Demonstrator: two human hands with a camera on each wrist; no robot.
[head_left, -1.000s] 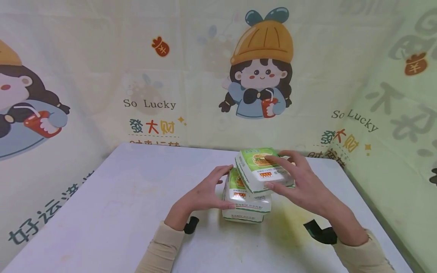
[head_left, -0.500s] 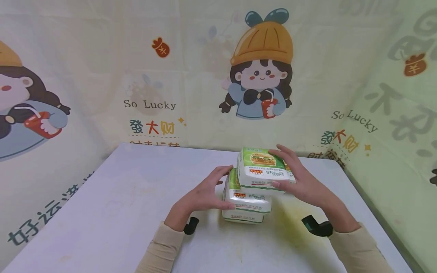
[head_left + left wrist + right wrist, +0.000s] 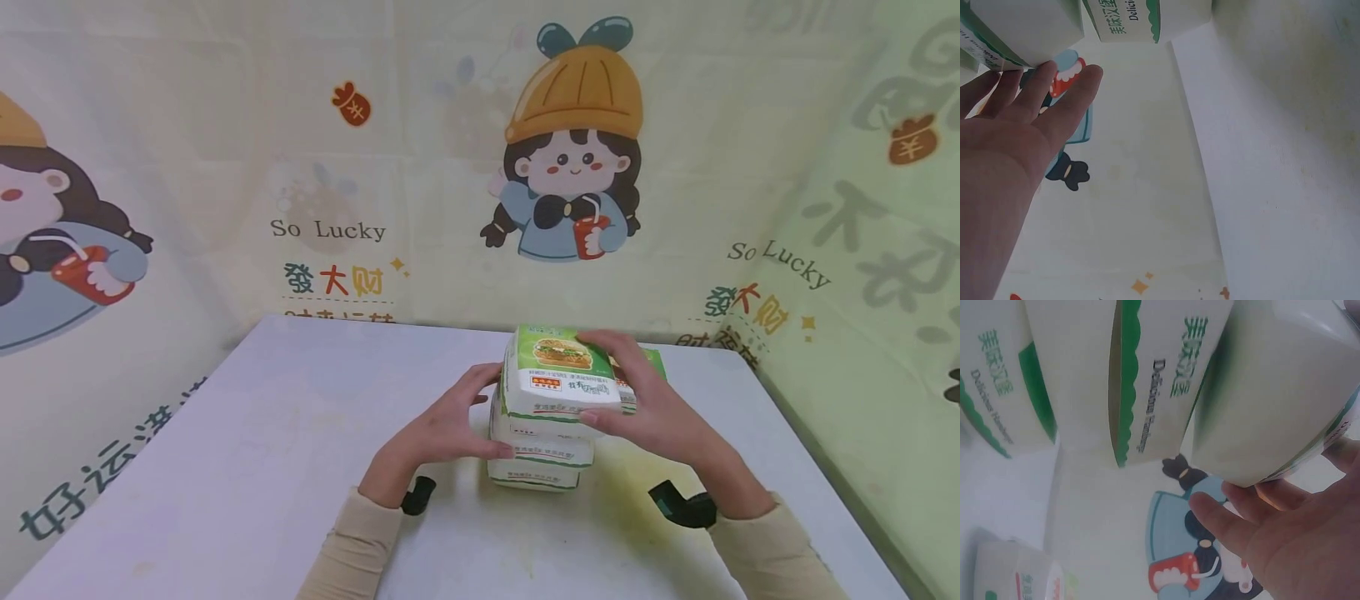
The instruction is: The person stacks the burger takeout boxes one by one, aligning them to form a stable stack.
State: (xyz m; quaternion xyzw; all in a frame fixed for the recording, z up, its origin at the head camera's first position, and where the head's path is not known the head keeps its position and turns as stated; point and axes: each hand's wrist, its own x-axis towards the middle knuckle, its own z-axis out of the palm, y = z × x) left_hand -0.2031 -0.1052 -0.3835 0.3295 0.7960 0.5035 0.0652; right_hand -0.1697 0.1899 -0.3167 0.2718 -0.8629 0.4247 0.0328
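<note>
In the head view, my right hand (image 3: 660,408) grips a white and green hamburger box (image 3: 562,358) by its right side, thumb in front and fingers behind. That box is over a stack of similar boxes; whether it rests fully on them I cannot tell. Below it show a lower box (image 3: 553,452) and the bottom box (image 3: 532,477) on the table. My left hand (image 3: 442,425) holds the stack's left side, thumb at the front and fingers at the back. In the right wrist view, the held box (image 3: 1279,387) is tilted against the stacked box (image 3: 1163,381).
Behind my right hand stands another green and white box (image 3: 654,361), partly hidden. The white table (image 3: 315,417) stretches left and forward. A printed cloth (image 3: 435,167) hangs along its back and sides.
My right hand has moved the held box left and levelled it over the stack, uncovering a box behind on the right. My left hand has barely moved.
</note>
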